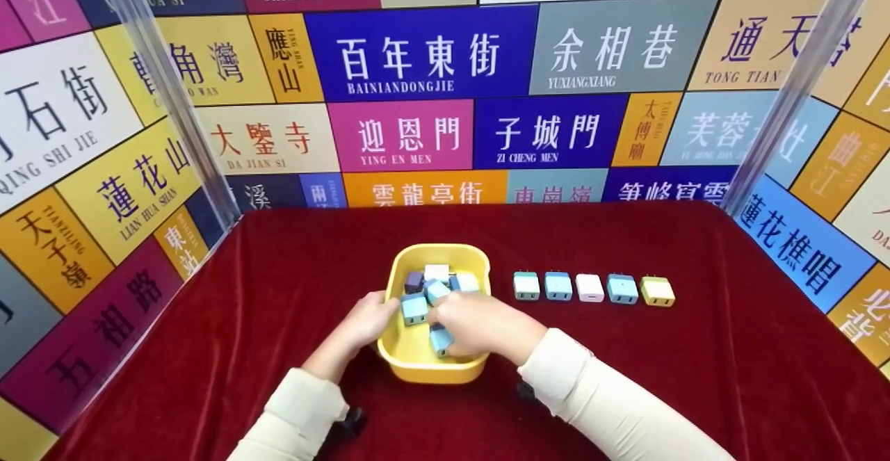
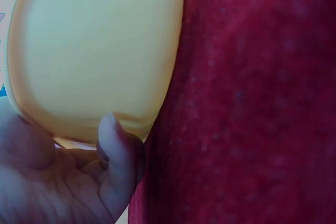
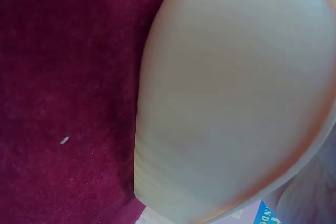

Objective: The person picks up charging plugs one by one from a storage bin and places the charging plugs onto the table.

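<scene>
A yellow plastic tub (image 1: 434, 374) stands on the red cloth and holds several small charger plugs. My left hand (image 1: 368, 318) grips the tub's left side; in the left wrist view its curled fingers lie against the outer wall. My right hand (image 1: 480, 322) reaches over the right rim, its fingers down among the plugs. Right at those fingers is a blue charger plug (image 1: 441, 343); whether they pinch it is hidden. Near them lie a light-blue plug (image 1: 414, 309), a white plug (image 1: 437, 272) and a dark purple plug (image 1: 414, 281). The right wrist view mostly shows the tub's outer wall (image 3: 231, 87).
Right of the tub, a row of charger plugs stands on the cloth (image 1: 591, 370): a teal-and-white plug (image 1: 526, 287), a blue plug (image 1: 558, 286), a white-pink plug (image 1: 589, 288), another blue plug (image 1: 622, 290) and a yellow plug (image 1: 658, 291). Sign-covered panels (image 1: 424, 58) surround the table.
</scene>
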Tool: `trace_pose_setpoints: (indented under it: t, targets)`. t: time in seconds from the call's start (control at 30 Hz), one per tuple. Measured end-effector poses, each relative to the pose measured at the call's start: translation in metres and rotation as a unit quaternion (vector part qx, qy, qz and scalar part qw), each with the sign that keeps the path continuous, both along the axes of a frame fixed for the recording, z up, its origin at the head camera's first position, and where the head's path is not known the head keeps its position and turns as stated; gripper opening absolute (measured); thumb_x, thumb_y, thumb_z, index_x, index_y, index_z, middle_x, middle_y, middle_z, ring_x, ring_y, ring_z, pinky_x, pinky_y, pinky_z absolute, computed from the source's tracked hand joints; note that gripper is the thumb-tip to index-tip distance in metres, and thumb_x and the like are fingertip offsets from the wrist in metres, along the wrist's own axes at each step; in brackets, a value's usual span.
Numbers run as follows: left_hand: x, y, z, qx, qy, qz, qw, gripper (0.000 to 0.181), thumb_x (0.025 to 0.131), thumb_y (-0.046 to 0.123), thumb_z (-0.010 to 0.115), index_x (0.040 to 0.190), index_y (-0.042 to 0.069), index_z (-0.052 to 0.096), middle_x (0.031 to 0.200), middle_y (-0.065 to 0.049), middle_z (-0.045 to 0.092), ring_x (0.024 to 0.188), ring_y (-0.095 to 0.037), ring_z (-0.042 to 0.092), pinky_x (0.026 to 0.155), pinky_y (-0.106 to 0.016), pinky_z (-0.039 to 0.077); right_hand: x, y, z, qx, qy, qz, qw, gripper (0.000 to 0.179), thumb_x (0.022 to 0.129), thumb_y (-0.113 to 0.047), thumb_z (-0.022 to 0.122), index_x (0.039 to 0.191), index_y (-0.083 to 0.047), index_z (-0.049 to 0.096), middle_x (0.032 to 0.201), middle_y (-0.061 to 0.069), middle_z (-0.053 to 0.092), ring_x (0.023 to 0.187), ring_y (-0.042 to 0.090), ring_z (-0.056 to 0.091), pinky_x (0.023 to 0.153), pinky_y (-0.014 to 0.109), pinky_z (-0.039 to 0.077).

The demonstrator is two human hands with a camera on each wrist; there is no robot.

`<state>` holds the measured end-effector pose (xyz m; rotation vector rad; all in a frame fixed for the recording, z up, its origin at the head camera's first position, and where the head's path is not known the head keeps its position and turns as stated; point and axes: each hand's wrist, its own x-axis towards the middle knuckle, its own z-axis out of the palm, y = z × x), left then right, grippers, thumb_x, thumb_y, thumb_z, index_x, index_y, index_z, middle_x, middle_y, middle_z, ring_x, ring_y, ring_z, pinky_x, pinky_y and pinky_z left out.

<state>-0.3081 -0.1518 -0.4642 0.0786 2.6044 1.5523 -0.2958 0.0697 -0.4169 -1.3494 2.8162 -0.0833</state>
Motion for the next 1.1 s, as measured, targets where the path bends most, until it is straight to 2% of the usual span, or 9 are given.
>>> trace_pose_setpoints:
  t: [0.1, 0.13, 0.33, 0.37, 0.57, 0.63, 0.8, 1.03, 1.1]
  targets:
    - [-0.002, -0.002, -0.001, 0.001, 0.000, -0.005, 1.0000, 0.034, 0.103, 0.016, 0.047, 0.115, -0.006, 0.070, 0.090, -0.016, 0.074, 0.074, -0.023, 0.074, 0.065, -0.037, 0.063, -0.001, 0.001, -0.001, -0.008, -0.001, 0.006, 1.0000, 0.026, 0.083, -0.014, 0.084, 0.108, -0.010, 0.078, 0.095, 0.000, 0.065, 0.077, 0.015, 0.055, 0.073, 0.029, 0.054]
    - [-0.010, -0.007, -0.013, 0.009, 0.011, -0.017, 0.9997, 0.034, 0.104, 0.019, 0.048, 0.115, -0.004, 0.070, 0.090, -0.014, 0.074, 0.073, -0.022, 0.073, 0.064, -0.036, 0.062, -0.001, 0.001, -0.002, -0.011, 0.000, 0.010, 0.9999, 0.026, 0.083, -0.014, 0.084, 0.108, -0.010, 0.078, 0.095, 0.000, 0.065, 0.076, 0.015, 0.055, 0.073, 0.029, 0.054]
    - [-0.025, -0.014, -0.030, 0.015, 0.008, -0.032, 0.9993, 0.035, 0.103, 0.022, 0.049, 0.115, -0.003, 0.069, 0.089, -0.013, 0.073, 0.072, -0.021, 0.073, 0.061, -0.036, 0.061, -0.003, 0.002, -0.004, -0.019, 0.005, 0.018, 0.9996, 0.026, 0.081, -0.015, 0.086, 0.106, -0.009, 0.078, 0.092, -0.002, 0.063, 0.074, 0.013, 0.054, 0.071, 0.028, 0.053]
    - [-0.020, -0.011, -0.021, 0.007, -0.006, -0.022, 0.9997, 0.034, 0.103, 0.019, 0.048, 0.116, -0.004, 0.069, 0.089, -0.014, 0.073, 0.073, -0.024, 0.074, 0.063, -0.038, 0.062, -0.003, 0.002, -0.004, -0.018, 0.004, 0.017, 0.9997, 0.026, 0.082, -0.015, 0.086, 0.106, -0.010, 0.078, 0.092, -0.002, 0.062, 0.074, 0.013, 0.054, 0.071, 0.027, 0.053]
    - [-0.036, -0.017, -0.041, 0.011, -0.001, -0.031, 0.9995, 0.036, 0.103, 0.020, 0.046, 0.115, -0.005, 0.068, 0.086, -0.015, 0.072, 0.070, -0.024, 0.073, 0.059, -0.038, 0.061, -0.003, 0.003, 0.002, -0.019, -0.010, 0.008, 0.9997, 0.031, 0.082, -0.017, 0.087, 0.111, -0.010, 0.079, 0.101, 0.000, 0.070, 0.081, 0.015, 0.061, 0.077, 0.029, 0.057]
    - [-0.033, -0.016, -0.039, 0.010, 0.003, -0.032, 0.9994, 0.036, 0.103, 0.020, 0.045, 0.115, -0.006, 0.068, 0.086, -0.015, 0.072, 0.069, -0.023, 0.073, 0.058, -0.037, 0.061, -0.002, 0.004, 0.006, -0.020, -0.011, 0.006, 0.9997, 0.034, 0.082, -0.017, 0.087, 0.114, -0.010, 0.080, 0.108, 0.002, 0.073, 0.088, 0.016, 0.065, 0.082, 0.030, 0.059]
    - [-0.008, -0.006, -0.007, 0.012, -0.003, -0.023, 0.9997, 0.035, 0.103, 0.016, 0.045, 0.117, -0.005, 0.069, 0.089, -0.015, 0.074, 0.073, -0.024, 0.074, 0.065, -0.038, 0.063, 0.002, 0.008, 0.020, -0.028, -0.007, 0.015, 0.9995, 0.038, 0.083, -0.017, 0.088, 0.119, -0.007, 0.079, 0.114, 0.006, 0.074, 0.096, 0.018, 0.068, 0.090, 0.033, 0.060]
    - [-0.004, -0.004, -0.005, 0.009, 0.014, -0.020, 0.9997, 0.034, 0.102, 0.015, 0.045, 0.112, -0.006, 0.070, 0.086, -0.014, 0.073, 0.071, -0.020, 0.072, 0.063, -0.034, 0.061, 0.006, 0.018, 0.039, -0.052, -0.001, 0.025, 0.9983, 0.041, 0.086, -0.021, 0.089, 0.123, -0.008, 0.078, 0.117, 0.008, 0.073, 0.098, 0.019, 0.067, 0.090, 0.035, 0.061]
    - [0.000, 0.000, 0.001, 0.005, 0.008, -0.008, 0.9999, 0.034, 0.102, 0.014, 0.046, 0.113, -0.006, 0.070, 0.088, -0.015, 0.074, 0.074, -0.022, 0.073, 0.065, -0.035, 0.062, 0.006, 0.023, 0.042, -0.063, 0.003, 0.031, 0.9976, 0.040, 0.085, -0.020, 0.089, 0.121, -0.007, 0.078, 0.116, 0.008, 0.073, 0.096, 0.020, 0.066, 0.089, 0.036, 0.061]
